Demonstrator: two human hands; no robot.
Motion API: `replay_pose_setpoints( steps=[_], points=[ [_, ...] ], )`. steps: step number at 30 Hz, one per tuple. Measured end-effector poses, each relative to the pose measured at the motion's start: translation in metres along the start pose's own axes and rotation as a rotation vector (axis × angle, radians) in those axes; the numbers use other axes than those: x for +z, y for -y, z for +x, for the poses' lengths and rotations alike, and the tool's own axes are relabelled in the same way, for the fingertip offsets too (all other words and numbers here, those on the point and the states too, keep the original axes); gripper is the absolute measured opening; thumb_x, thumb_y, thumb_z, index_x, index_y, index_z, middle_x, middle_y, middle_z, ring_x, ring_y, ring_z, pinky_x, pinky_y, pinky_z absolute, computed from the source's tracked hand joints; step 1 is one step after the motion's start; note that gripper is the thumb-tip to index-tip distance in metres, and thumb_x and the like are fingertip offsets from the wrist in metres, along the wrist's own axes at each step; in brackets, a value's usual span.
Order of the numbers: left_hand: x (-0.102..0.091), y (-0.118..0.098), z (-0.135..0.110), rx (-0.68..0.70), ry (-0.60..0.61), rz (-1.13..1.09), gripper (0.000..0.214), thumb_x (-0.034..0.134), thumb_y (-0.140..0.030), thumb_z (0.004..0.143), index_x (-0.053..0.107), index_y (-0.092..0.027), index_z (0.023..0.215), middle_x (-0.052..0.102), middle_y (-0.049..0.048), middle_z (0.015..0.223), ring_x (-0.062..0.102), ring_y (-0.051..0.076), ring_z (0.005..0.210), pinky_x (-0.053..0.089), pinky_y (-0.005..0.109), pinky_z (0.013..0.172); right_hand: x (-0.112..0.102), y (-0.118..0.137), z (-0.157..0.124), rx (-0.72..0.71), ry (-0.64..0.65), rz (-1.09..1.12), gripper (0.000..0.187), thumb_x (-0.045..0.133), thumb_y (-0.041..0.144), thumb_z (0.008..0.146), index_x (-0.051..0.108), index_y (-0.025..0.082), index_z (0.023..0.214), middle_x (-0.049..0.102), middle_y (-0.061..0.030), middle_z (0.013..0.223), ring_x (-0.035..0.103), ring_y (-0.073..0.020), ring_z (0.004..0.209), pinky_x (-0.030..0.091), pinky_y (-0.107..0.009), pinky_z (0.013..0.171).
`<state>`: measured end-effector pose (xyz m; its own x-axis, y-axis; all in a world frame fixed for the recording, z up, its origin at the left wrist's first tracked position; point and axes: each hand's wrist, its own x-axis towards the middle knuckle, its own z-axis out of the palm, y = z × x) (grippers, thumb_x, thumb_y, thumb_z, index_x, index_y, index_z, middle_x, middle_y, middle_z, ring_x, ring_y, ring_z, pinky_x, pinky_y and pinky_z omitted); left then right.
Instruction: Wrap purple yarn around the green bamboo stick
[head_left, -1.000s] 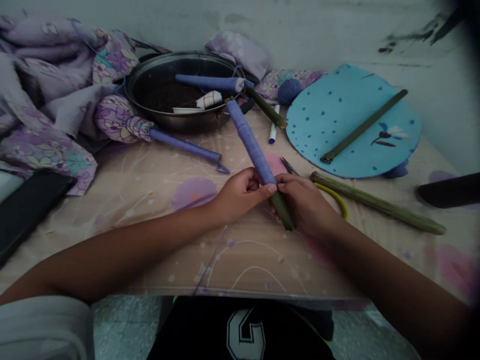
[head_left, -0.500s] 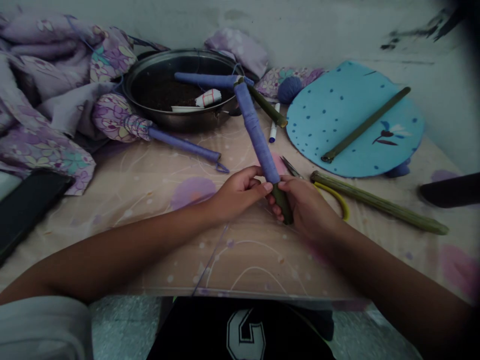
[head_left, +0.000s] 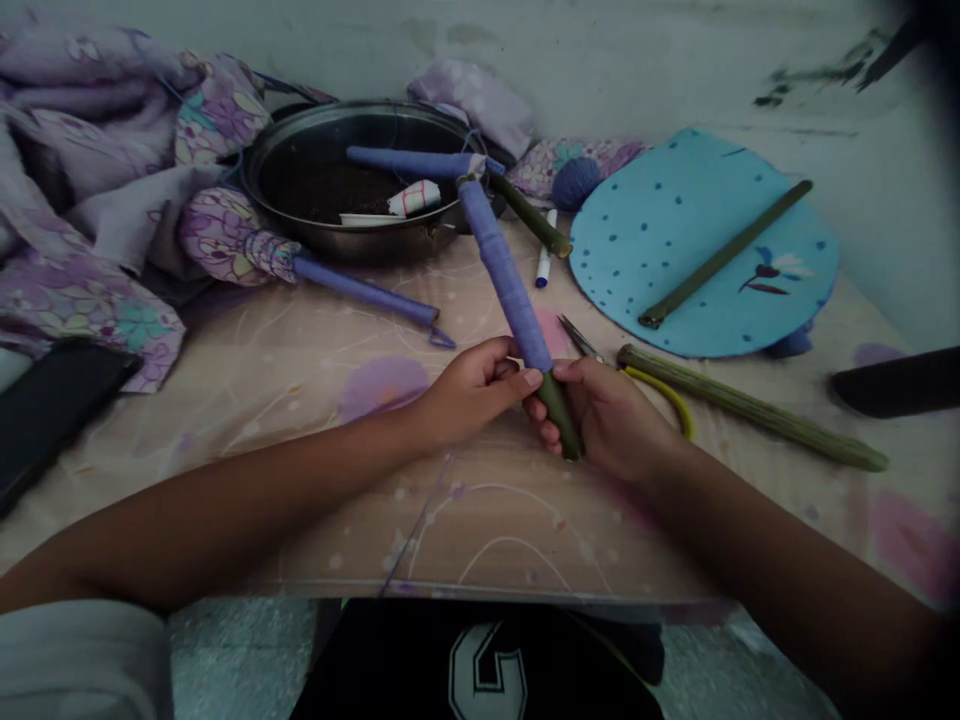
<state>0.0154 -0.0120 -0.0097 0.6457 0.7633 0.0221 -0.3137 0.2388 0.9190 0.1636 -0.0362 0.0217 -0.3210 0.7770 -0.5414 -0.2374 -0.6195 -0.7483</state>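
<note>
My left hand (head_left: 472, 392) and my right hand (head_left: 604, 418) meet around the lower part of a green bamboo stick wrapped in purple thread (head_left: 502, 275). The left fingers press on the wrapped part just above its bare green end (head_left: 561, 418), and the right fingers curl around that end. The stick's far end points up and to the left, over the edge of a steel pan (head_left: 352, 250). Another purple-wrapped stick (head_left: 412, 162) rests across that pan. Part of the held stick is hidden by my fingers.
A purple-wrapped stick tied into floral cloth (head_left: 364, 292) lies left of my hands. Right of them lie scissors (head_left: 577, 338), a long green stick (head_left: 750, 407) and a blue dotted disc (head_left: 675, 210). Crumpled floral fabric (head_left: 90, 200) is heaped at the left.
The held stick's far end sits a little higher than a second ago. My right fingers have shifted around its green end.
</note>
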Motion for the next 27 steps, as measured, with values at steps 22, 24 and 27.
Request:
replay_pose_setpoints(
  steps=[22,24,27],
  points=[
    [0.0004,-0.0057,0.0003,-0.005,-0.04,-0.025,0.029,0.066,-0.031,0.077,0.049,-0.014,0.093,0.064,-0.0019,0.063,0.056,0.006,0.049,0.041,0.017,0.048,-0.005,-0.0025,0.0002,-0.09,0.082,0.012,0.014,0.048,0.032,0.072,0.052,0.019,0.073,0.051,0.0021,0.056,0.043,-0.0101,0.04,0.034,-0.022,0.035],
    [0.0001,-0.006,0.0006,-0.004,-0.05,0.001,0.028,0.065,-0.03,0.077,0.049,-0.014,0.093,0.065,-0.0018,0.063,0.051,0.004,0.045,0.035,0.016,0.045,-0.0048,-0.0024,0.0003,-0.067,0.107,0.021,0.015,0.047,0.033,0.073,0.052,0.019,0.073,0.05,0.0019,0.056,0.043,-0.0099,0.04,0.034,-0.022,0.035],
    [-0.0001,-0.0063,0.001,-0.014,-0.066,0.03,0.027,0.065,-0.031,0.077,0.049,-0.014,0.092,0.064,-0.0021,0.062,0.049,0.004,0.044,0.03,0.017,0.043,-0.0037,-0.0011,0.0,-0.041,0.099,0.012,0.016,0.046,0.033,0.074,0.051,0.018,0.073,0.05,0.0016,0.057,0.043,-0.0097,0.04,0.034,-0.021,0.035]
  ],
)
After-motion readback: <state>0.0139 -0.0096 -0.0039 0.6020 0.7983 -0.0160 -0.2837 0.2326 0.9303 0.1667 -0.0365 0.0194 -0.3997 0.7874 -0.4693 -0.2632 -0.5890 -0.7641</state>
